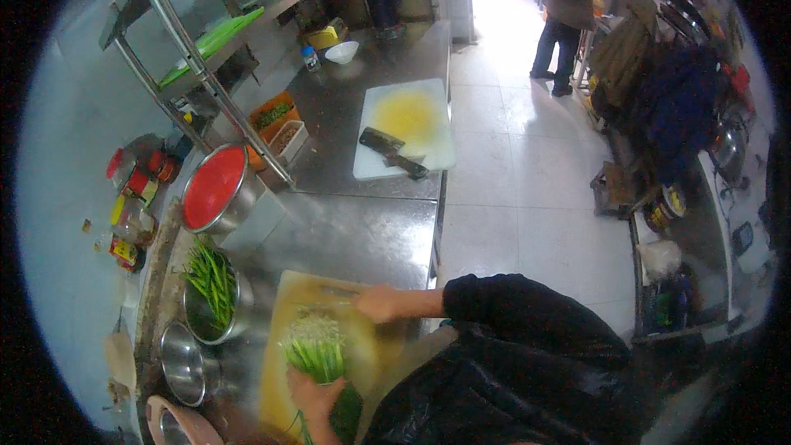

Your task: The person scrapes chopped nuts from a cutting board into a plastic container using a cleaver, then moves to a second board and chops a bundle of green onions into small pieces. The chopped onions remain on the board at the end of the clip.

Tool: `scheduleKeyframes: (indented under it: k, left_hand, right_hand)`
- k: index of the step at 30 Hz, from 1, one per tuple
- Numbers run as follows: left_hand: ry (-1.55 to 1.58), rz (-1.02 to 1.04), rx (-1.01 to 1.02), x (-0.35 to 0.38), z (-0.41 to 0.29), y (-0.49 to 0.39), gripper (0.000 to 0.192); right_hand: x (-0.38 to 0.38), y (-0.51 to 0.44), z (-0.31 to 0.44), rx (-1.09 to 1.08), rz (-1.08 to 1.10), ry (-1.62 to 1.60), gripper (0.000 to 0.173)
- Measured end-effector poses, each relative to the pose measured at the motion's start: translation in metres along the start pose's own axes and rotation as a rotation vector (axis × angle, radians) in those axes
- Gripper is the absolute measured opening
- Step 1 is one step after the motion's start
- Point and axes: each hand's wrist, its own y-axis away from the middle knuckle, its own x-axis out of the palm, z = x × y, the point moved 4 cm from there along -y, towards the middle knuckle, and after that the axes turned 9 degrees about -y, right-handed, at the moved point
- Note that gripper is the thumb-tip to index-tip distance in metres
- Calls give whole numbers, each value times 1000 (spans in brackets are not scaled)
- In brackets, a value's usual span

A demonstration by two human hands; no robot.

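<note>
A bundle of green leafy stalks [318,358], likely chives or scallions, lies on a yellowed cutting board [275,352]. My left hand [314,397] grips the bundle from the near side, and the darker leaves trail out below it. Pale chopped pieces [312,324] are heaped at the far cut end. My right hand [378,303] is closed around the handle of a kitchen knife [338,291] near the board's far edge. Its blade looks blurred and points left, beyond the heap and apart from the stalks.
Left of the board stand a steel bowl of green chili peppers [213,287], a steel bowl [185,364] and a red-covered bowl [216,188]. Farther along, a cleaver [395,151] rests on a white cutting board [426,130]. A metal shelf post [210,74] rises nearby. A person [565,12] stands beyond.
</note>
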Motion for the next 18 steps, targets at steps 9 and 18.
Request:
scheduleKeyframes:
  k: [9,18]
  left_hand:
    - [9,-35,50,11,14,-1,122]
    - [-77,-21,-18,16,1,11,125]
  right_hand:
    - [4,-7,-5,253,131,-57,25]
    - [7,-8,-8,188,64,-8,21]
